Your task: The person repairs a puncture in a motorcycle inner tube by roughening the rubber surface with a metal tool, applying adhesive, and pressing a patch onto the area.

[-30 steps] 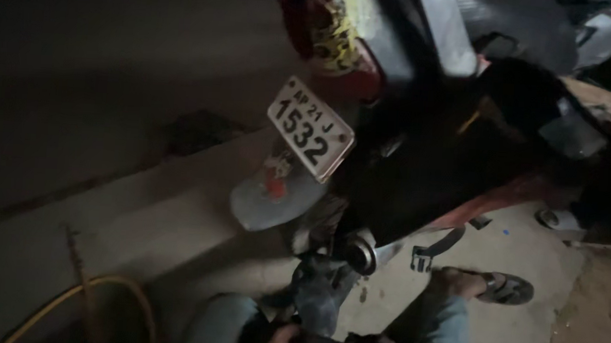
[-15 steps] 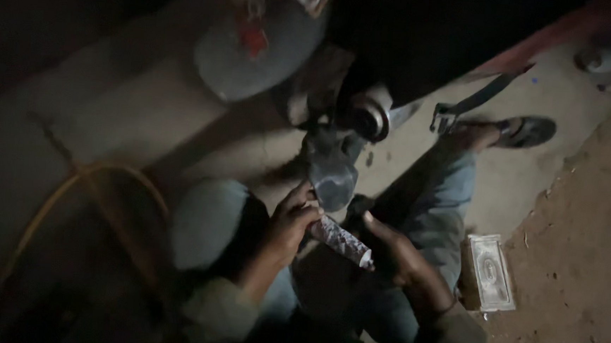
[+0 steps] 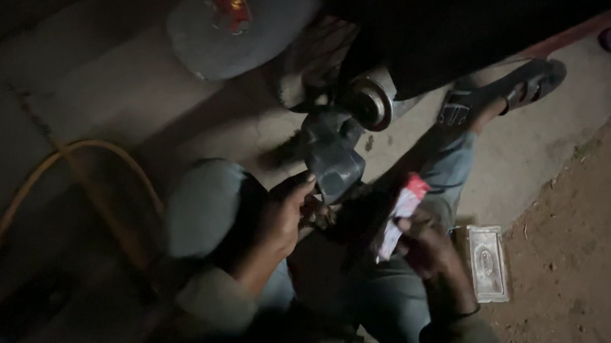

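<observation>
The scene is dim. My left hand grips the lower end of a dark grey power tool that points up toward a round metal hub on the underside of a motorcycle. My right hand holds a small red-and-white packet just right of the tool. Both hands are over my lap, between my knees in blue jeans. What lies between the two hands is too dark to tell.
A grey mudguard with a red reflector hangs at the top. A yellow hose curves on the concrete at left. A small flat box lies by my right leg, near bare dirt. My sandalled foot is at upper right.
The camera has tipped down from the motorcycle's rear to my lap. My right hand has drawn away from the left, bringing the packet up and to the right.
</observation>
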